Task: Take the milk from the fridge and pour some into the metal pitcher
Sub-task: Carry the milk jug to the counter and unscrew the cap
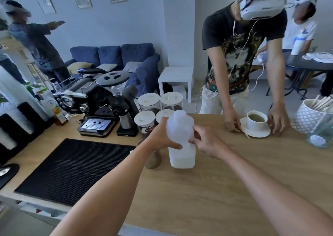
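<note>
A translucent plastic milk jug (179, 127) stands upright on the wooden counter (216, 181), with a shallow layer of milk at its bottom. My left hand (162, 138) wraps around its left side. My right hand (207, 143) pinches the jug's right side at about mid height. A small metal pitcher (126, 121) sits on a black base under the grinder spout, to the left of and behind the jug. A rounded brownish object (153, 161) is partly hidden behind my left forearm; I cannot tell what it is.
An espresso machine (86, 102) and grinder (115, 84) stand back left, with a black mat (72, 169) in front. White-lidded jars (148, 100) stand behind the jug. Across the counter a person's hands flank a cup on a saucer (255, 122). A stick holder (310, 116) is at right.
</note>
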{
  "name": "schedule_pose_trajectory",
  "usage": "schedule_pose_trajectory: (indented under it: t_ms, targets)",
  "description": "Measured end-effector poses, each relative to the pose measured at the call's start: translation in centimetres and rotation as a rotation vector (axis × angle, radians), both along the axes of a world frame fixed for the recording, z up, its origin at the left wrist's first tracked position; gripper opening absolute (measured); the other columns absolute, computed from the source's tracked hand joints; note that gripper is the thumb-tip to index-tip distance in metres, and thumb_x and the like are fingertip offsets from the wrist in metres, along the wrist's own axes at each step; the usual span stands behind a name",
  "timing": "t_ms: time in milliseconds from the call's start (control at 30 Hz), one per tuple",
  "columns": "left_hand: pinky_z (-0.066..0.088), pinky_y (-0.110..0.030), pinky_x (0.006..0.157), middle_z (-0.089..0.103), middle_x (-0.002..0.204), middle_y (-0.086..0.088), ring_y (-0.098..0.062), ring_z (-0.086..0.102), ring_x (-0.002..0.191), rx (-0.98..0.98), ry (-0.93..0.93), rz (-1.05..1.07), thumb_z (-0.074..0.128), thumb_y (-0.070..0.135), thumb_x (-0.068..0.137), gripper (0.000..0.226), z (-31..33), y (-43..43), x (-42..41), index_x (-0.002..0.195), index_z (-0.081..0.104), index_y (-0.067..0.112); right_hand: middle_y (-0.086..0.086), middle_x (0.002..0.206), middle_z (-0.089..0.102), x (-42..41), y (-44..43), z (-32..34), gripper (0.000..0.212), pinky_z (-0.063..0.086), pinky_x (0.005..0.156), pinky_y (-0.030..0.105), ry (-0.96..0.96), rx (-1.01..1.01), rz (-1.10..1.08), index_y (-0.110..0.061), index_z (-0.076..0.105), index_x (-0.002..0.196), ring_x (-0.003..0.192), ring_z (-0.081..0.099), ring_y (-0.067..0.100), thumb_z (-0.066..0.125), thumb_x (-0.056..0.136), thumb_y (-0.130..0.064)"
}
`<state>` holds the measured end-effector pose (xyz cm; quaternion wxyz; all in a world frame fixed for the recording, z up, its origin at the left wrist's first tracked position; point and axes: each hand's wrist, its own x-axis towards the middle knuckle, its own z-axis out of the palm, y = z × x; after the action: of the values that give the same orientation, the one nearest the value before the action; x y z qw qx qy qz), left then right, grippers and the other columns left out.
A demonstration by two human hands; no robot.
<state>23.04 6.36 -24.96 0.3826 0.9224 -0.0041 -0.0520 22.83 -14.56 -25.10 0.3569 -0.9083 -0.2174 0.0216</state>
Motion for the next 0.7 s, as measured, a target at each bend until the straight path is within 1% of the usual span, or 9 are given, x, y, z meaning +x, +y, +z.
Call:
schedule_pose_trajectory:
  t_ms: [33,100,267,367,467,533,633,700]
  targets:
    - [0.045,-0.022,0.067,0.047,0.108,0.01,-0.017,0.05,0.108,-0.002,0.002,-0.005,0.096,0.024,0.059,0.105,-0.1,0.1,0.2,0.139,0.028,0.016,-0.003,0.083,0.067,0.1,0.2,-0.2,0.014,0.054,0.072,0.04,0.0,0.0,-0.006,-0.015,0.058,0.091,0.078,0.063,0.016,0.068,0.087,-0.025]
    - [0.041,-0.02,0.062,0.048,0.108,0.009,-0.017,0.05,0.106,0.003,0.001,-0.022,0.095,0.024,0.059,0.105,-0.4,0.5,0.7,0.14,0.028,0.017,-0.003,0.083,0.066,0.2,0.7,-0.4,0.015,0.054,0.07,0.038,0.004,-0.001,-0.028,-0.014,0.057,0.09,0.077,0.063,0.016,0.068,0.087,-0.024]
    - [0.042,-0.019,0.066,0.051,0.114,0.006,-0.017,0.051,0.108,-0.007,0.002,-0.064,0.096,0.025,0.058,0.103,-1.5,1.9,1.5,0.137,0.031,0.017,-0.001,0.079,0.062,0.3,2.1,-0.9,0.017,0.047,0.064,0.034,0.002,-0.037,-0.078,-0.01,0.055,0.089,0.072,0.059,0.018,0.068,0.088,-0.022]
    - [0.044,-0.022,0.069,0.051,0.118,0.002,-0.018,0.051,0.109,-0.007,-0.001,-0.084,0.096,0.026,0.058,0.103,-1.8,2.1,1.6,0.137,0.031,0.016,0.001,0.077,0.061,0.2,2.3,-1.4,0.019,0.044,0.061,0.031,-0.013,-0.056,-0.095,-0.008,0.054,0.089,0.07,0.056,0.019,0.068,0.088,-0.021]
    - [0.045,-0.024,0.071,0.051,0.12,0.002,-0.019,0.05,0.111,-0.006,-0.004,-0.097,0.097,0.029,0.057,0.107,-2.0,2.3,2.0,0.138,0.029,0.016,0.001,0.078,0.062,0.3,2.6,-1.6,0.019,0.046,0.063,0.035,-0.018,-0.063,-0.107,-0.008,0.054,0.09,0.071,0.057,0.021,0.068,0.088,-0.021]
    - [0.049,-0.027,0.076,0.051,0.121,0.003,-0.018,0.051,0.113,-0.014,-0.013,-0.105,0.097,0.031,0.055,0.107,-2.1,2.3,2.1,0.137,0.03,0.017,-0.001,0.076,0.06,0.4,2.6,-1.6,0.018,0.044,0.063,0.034,-0.013,-0.06,-0.114,-0.008,0.054,0.089,0.07,0.055,0.019,0.068,0.088,-0.019]
    - [0.053,-0.03,0.083,0.049,0.122,0.004,-0.017,0.051,0.114,-0.04,-0.009,-0.126,0.097,0.029,0.054,0.102,-2.4,2.5,2.4,0.132,0.031,0.021,-0.009,0.072,0.056,0.6,2.6,-1.5,0.016,0.039,0.058,0.025,-0.007,-0.062,-0.125,-0.015,0.052,0.084,0.064,0.05,0.008,0.068,0.088,-0.018]
    - [0.052,-0.028,0.083,0.048,0.124,0.004,-0.017,0.05,0.117,-0.065,0.005,-0.148,0.097,0.029,0.055,0.102,-2.4,2.6,2.5,0.13,0.029,0.023,-0.013,0.07,0.056,0.6,2.6,-1.3,0.024,0.037,0.055,0.017,0.003,-0.074,-0.131,-0.025,0.049,0.077,0.062,0.05,0.003,0.069,0.088,-0.018]
